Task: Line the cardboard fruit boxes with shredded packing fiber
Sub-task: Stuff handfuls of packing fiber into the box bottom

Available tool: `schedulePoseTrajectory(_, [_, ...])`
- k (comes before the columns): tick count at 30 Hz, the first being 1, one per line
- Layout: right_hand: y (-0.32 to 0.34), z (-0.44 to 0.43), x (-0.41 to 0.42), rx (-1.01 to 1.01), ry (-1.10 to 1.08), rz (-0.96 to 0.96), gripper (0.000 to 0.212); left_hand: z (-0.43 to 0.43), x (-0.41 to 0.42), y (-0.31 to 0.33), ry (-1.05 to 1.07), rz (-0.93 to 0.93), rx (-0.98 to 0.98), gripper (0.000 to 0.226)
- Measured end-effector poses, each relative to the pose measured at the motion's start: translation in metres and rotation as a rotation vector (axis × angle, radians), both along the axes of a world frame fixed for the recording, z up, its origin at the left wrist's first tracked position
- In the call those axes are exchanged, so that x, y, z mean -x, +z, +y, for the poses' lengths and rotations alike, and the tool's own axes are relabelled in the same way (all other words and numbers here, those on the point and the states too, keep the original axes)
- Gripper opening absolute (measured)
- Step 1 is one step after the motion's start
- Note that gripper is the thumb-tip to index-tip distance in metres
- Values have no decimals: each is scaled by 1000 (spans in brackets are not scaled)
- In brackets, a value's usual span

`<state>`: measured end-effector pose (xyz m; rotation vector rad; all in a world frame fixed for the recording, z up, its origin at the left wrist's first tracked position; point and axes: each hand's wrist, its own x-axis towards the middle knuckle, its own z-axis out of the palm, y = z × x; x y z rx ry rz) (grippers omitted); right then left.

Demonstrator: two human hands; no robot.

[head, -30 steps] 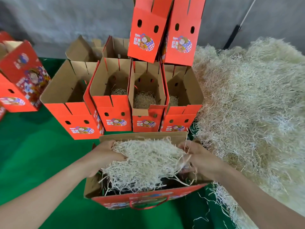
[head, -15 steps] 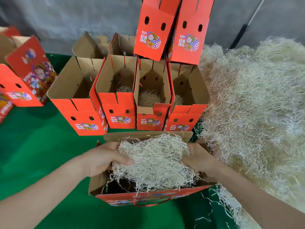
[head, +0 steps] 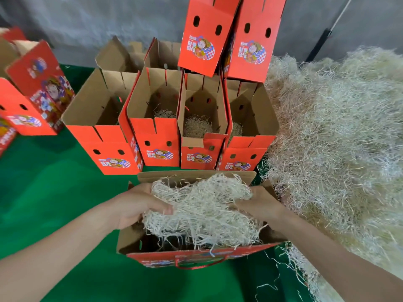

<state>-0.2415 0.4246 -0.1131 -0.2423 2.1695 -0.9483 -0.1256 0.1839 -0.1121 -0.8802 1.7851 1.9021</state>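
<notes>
Two bare forearms and hands, nothing worn

The person's left hand (head: 139, 205) and right hand (head: 260, 203) are bare, with no gloves, rings, watch or bracelet showing. Both forearms are uncovered as far as the lower left and lower right edges of the frame; no sleeve or cuff is in view. A short, unpainted thumbnail shows on the left hand.

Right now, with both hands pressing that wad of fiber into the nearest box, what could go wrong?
1. The wad spreads wider than the near box opening, so strands may hang over the front rim or spill onto the green cloth.
2. The left hand and right hand push only at the sides; the middle may stay humped rather than lining the bottom.
</notes>
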Motion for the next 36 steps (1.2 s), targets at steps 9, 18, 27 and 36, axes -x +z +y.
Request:
schedulePoseTrajectory(9, [2, -22, -14, 242, 101, -299, 37, 27, 11, -7, 23, -6, -237, 46])
schedulePoseTrajectory(18, [0, 3, 0, 40, -7, -144, 41, 6, 5, -7, -35, -14, 236, 84])
schedulePoseTrajectory(27, [6, -22, -12, 147, 51, -338, 42, 30, 11, -1, -1, 32, -204, 36])
schedulePoseTrajectory(36, [-2, -23, -12, 92, 14, -283, 33, 32, 9, 3, -137, 84, 247, 22])
